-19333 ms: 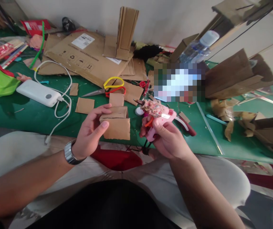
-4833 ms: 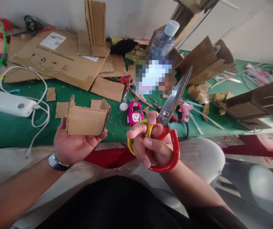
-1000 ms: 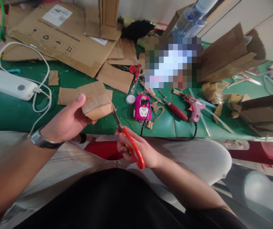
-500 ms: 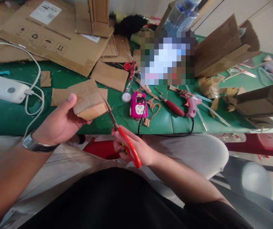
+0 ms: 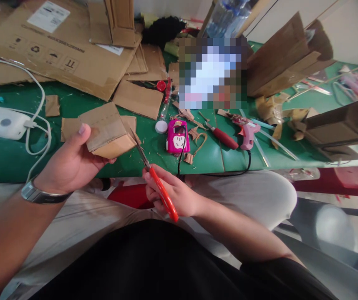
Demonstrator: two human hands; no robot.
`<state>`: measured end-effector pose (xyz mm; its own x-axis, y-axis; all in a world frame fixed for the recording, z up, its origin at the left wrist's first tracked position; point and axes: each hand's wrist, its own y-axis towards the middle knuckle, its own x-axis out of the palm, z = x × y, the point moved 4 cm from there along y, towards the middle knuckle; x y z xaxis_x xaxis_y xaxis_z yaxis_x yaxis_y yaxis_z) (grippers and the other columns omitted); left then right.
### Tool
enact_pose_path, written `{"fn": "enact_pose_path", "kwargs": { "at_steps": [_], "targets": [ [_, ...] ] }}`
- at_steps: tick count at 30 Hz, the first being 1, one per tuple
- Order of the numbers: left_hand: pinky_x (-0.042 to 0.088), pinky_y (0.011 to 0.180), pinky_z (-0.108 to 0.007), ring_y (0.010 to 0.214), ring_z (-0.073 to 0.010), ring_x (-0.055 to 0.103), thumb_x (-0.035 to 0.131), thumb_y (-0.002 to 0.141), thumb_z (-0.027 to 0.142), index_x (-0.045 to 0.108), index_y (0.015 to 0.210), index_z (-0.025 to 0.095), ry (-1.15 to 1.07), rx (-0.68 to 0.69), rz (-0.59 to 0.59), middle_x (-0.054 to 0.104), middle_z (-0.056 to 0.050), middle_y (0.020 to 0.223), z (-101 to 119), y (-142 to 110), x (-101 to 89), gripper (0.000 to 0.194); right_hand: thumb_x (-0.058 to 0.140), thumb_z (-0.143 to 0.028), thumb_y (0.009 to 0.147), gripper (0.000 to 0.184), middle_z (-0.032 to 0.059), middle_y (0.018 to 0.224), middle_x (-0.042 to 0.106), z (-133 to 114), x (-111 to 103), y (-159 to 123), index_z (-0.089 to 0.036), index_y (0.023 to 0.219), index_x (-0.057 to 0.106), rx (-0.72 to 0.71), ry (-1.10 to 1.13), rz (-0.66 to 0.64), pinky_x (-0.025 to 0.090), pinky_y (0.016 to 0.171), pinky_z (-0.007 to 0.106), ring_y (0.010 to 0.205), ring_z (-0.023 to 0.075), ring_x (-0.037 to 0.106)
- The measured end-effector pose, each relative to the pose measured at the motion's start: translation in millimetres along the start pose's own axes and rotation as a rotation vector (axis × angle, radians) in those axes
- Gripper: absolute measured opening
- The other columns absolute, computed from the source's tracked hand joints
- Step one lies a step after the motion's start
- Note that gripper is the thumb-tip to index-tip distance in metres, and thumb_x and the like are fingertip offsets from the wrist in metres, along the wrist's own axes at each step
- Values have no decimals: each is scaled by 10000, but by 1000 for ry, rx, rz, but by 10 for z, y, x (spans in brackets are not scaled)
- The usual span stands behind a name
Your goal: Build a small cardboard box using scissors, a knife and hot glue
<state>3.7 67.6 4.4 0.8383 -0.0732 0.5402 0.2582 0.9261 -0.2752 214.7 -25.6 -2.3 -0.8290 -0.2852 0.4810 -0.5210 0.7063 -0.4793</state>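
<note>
My left hand grips a small cardboard box by its left side, thumb on top and fingers underneath. A clear tape sheen shows on its upper face. My right hand is wrapped around the orange handles of a pair of scissors. The blades point up and left, and their tips lie against the right edge of the box. Whether the blades have cardboard between them I cannot tell. Behind the box, a flat cardboard piece lies on the green table.
A pink socket block with a black cord stands right of the box. Further right lie a red-handled tool and a pink glue gun. A white power bank with a cable lies left; large flattened cardboard lies behind.
The whole view has shifted slightly, moving the table things left in the picture. The scissors have turned a little, their handles now looking closer together. Both hands keep their holds.
</note>
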Motion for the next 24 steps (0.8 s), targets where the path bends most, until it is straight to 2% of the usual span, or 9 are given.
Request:
{"fn": "enact_pose_path", "kwargs": {
  "at_steps": [6, 10, 14, 19, 24],
  "targets": [
    [716, 584, -281, 985, -220, 848, 989, 819, 594, 830, 1223, 262, 18, -16, 19, 866, 1, 1289, 9, 4, -2, 547, 715, -820, 974, 600, -116, 679, 455, -21, 32, -20, -268, 984, 480, 21, -7, -22, 339, 471, 196, 535, 69, 350],
    [721, 575, -289, 951, -221, 854, 989, 813, 597, 827, 1208, 251, 39, -13, 13, 873, -2, 1263, 24, 11, 7, 551, 731, -815, 967, 602, -112, 685, 459, -37, 38, -32, -269, 981, 477, 46, -21, -22, 340, 475, 199, 544, 73, 361],
    [721, 569, -294, 929, -229, 855, 989, 812, 582, 827, 1205, 231, 47, 9, 8, 878, -16, 1239, 41, 21, -33, 551, 814, -813, 895, 641, -109, 688, 459, -37, 22, -24, -266, 973, 490, 83, 32, 0, 326, 465, 179, 556, 72, 365],
    [741, 659, -273, 892, -200, 848, 952, 884, 508, 805, 1312, 229, 40, 25, -68, 882, -18, 1193, 30, 2, -34, 532, 949, -785, 746, 729, -92, 761, 463, -52, 15, 9, -258, 959, 493, 91, 154, -6, 308, 455, 151, 650, 85, 415],
    [743, 714, -275, 962, -221, 858, 926, 909, 524, 769, 1420, 246, 74, 36, -81, 871, -70, 1290, 3, -9, -19, 602, 853, -826, 839, 684, -104, 726, 454, -3, 12, 33, -268, 994, 489, 65, 91, 7, 321, 456, 179, 585, 77, 388]
  ]
}}
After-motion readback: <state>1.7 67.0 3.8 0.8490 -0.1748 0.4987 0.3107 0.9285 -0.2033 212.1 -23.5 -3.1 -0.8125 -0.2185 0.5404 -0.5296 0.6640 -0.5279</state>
